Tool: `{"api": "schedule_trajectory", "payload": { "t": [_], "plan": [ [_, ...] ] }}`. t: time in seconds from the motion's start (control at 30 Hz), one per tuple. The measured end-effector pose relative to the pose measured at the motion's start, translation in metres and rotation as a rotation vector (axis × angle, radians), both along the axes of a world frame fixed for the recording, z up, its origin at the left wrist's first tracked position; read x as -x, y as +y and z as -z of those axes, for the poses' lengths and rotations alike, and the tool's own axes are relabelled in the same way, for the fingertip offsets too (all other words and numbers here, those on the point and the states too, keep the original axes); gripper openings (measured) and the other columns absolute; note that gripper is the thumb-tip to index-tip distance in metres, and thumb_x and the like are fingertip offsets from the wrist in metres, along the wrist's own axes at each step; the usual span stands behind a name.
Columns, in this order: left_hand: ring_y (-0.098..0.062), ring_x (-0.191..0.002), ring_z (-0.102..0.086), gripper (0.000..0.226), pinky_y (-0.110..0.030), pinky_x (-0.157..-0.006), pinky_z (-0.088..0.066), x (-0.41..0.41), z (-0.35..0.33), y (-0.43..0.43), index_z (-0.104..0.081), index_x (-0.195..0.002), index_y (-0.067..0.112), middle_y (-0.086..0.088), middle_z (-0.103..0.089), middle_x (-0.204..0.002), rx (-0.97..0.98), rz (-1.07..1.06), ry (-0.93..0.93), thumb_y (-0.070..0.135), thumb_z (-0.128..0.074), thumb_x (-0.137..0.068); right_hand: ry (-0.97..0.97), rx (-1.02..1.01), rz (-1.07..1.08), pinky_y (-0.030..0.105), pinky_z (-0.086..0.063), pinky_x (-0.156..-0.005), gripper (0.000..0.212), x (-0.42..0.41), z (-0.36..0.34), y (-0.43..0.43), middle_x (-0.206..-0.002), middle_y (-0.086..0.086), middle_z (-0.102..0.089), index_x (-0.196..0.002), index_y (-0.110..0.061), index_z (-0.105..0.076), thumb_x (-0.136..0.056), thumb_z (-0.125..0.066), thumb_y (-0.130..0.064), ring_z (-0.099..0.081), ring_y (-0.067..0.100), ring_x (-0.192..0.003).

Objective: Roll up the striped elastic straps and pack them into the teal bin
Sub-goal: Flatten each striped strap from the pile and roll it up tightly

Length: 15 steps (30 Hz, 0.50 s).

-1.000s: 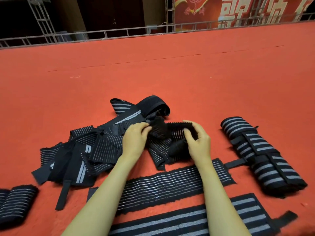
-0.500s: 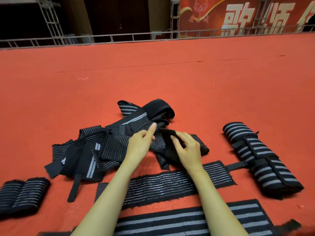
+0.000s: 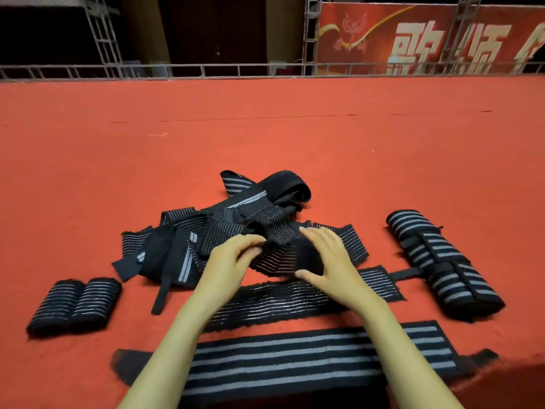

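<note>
Red carpet [image 3: 265,143] is laid out as far as a metal railing [image 3: 236,67], and a loose strap [image 3: 274,258] is being worked at centre.
The loose strap, thin-striped, is pinched at its edge by the curled fingers of the left hand [image 3: 233,258], while the right hand [image 3: 327,255] is arched over it, fingers and thumb spread wide and nothing gripped. It is seen lying against the tangled pile [image 3: 182,240] of straps. Nearer the person, a flat narrow strap [image 3: 280,302] and a flat broad-striped strap [image 3: 295,358] are crossed by both forearms. Off to the right a rolled bundle [image 3: 436,261] is parked; at far left, a rolled pair [image 3: 73,302].
</note>
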<state>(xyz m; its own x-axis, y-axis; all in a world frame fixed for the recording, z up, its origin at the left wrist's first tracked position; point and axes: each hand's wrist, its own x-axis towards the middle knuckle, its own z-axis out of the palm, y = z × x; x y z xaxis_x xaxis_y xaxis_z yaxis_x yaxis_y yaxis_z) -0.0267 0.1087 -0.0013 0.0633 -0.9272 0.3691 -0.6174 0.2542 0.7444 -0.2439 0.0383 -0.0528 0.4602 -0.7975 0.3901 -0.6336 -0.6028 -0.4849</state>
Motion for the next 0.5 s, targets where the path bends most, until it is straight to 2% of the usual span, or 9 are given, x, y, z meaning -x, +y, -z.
{"api": "schedule_trajectory", "payload": {
  "t": [0.07, 0.17, 0.23, 0.27, 0.4, 0.5],
  "plan": [
    [0.004, -0.096, -0.059, 0.021, -0.014, -0.088, -0.044, -0.011, 0.003, 0.012, -0.069, -0.105, 0.021, 0.018, -0.065, -0.101, 0.075, -0.077, 0.077, 0.008, -0.058, -0.091, 0.194, -0.117, -0.007, 0.037, -0.015, -0.117, 0.075, 0.004, -0.004, -0.007, -0.146, -0.007, -0.038, -0.143, -0.033, -0.037, -0.078, -0.073, -0.043, -0.02, 0.015, -0.141],
    [0.01, -0.093, -0.058, 0.021, -0.013, -0.087, -0.043, -0.032, 0.008, 0.027, -0.065, -0.101, 0.026, 0.02, -0.064, -0.099, 0.138, -0.229, 0.198, 0.009, -0.057, -0.092, 0.386, -0.17, 0.06, 0.037, -0.026, -0.111, 0.062, 0.007, 0.0, -0.013, -0.132, -0.004, -0.05, -0.135, -0.03, -0.047, -0.079, -0.071, -0.04, -0.038, 0.016, -0.13],
    [0.015, -0.09, -0.056, 0.02, -0.003, -0.082, -0.039, -0.044, 0.014, 0.036, -0.063, -0.1, 0.024, 0.018, -0.064, -0.097, 0.123, -0.267, 0.199, 0.007, -0.056, -0.092, 0.354, -0.156, 0.142, 0.036, -0.03, -0.109, 0.061, 0.01, 0.005, -0.015, -0.132, 0.0, -0.048, -0.137, -0.027, -0.044, -0.082, -0.068, -0.038, -0.039, 0.02, -0.129],
    [0.011, -0.088, -0.058, 0.019, -0.002, -0.078, -0.039, -0.049, 0.019, 0.04, -0.063, -0.1, 0.022, 0.015, -0.065, -0.096, 0.09, -0.282, 0.198, 0.006, -0.056, -0.092, 0.321, -0.144, 0.195, 0.036, -0.031, -0.108, 0.06, 0.013, 0.007, -0.016, -0.134, 0.002, -0.046, -0.138, -0.025, -0.043, -0.085, -0.066, -0.037, -0.037, 0.021, -0.13],
    [-0.014, -0.087, -0.062, 0.021, -0.022, -0.08, -0.043, -0.062, 0.044, 0.049, -0.063, -0.11, 0.01, -0.003, -0.068, -0.101, -0.092, -0.407, 0.114, 0.005, -0.058, -0.09, 0.148, -0.228, 0.408, 0.04, -0.03, -0.108, 0.057, 0.02, 0.017, -0.02, -0.141, 0.009, -0.038, -0.143, -0.017, -0.037, -0.093, -0.058, -0.032, -0.032, 0.028, -0.132],
    [-0.014, -0.082, -0.058, 0.029, -0.024, -0.081, -0.041, -0.061, 0.053, 0.05, -0.061, -0.114, 0.007, -0.007, -0.066, -0.105, -0.192, -0.426, 0.061, 0.0, -0.061, -0.086, -0.039, -0.339, 0.56, 0.042, -0.029, -0.108, 0.06, 0.021, 0.025, -0.022, -0.143, 0.015, -0.035, -0.143, -0.012, -0.033, -0.093, -0.058, -0.031, -0.032, 0.034, -0.131]
  ]
}}
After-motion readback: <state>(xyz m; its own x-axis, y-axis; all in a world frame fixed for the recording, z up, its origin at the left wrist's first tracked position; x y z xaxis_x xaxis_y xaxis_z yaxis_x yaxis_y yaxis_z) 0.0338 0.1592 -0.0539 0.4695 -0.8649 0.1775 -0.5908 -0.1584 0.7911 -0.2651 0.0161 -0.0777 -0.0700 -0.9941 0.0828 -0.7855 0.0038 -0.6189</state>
